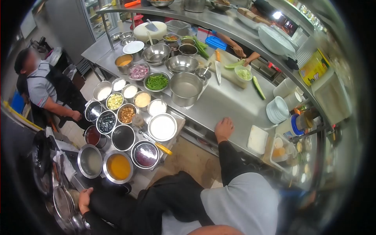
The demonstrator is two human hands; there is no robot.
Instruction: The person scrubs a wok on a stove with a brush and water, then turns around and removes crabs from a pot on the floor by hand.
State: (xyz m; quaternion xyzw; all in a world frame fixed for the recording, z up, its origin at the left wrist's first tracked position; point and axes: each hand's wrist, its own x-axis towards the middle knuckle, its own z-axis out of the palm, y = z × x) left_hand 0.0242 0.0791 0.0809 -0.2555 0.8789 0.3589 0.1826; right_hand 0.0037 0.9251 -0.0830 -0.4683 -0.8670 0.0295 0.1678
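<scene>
Nearest, the person's left hand [85,199] is beside a strainer [62,200], fingers partly curled; whether it grips anything cannot be told. Just beyond stands a pot of orange liquid [118,181]. Farther on, the right hand [224,128] rests on the steel bench [233,102], fingers loosely extended, with nothing visible in its grasp; a white rectangular block [257,140] lies near it. The step in hand looks like a pause, the right arm propped there. Any next move would call for raising that palm and keeping clear of the large steel pot [186,96]. Across the bench, a knife [218,72] lies on a cutting board [227,67], and a co-worker's hand [251,58] is at a bowl [244,78] of chopped greens.
</scene>
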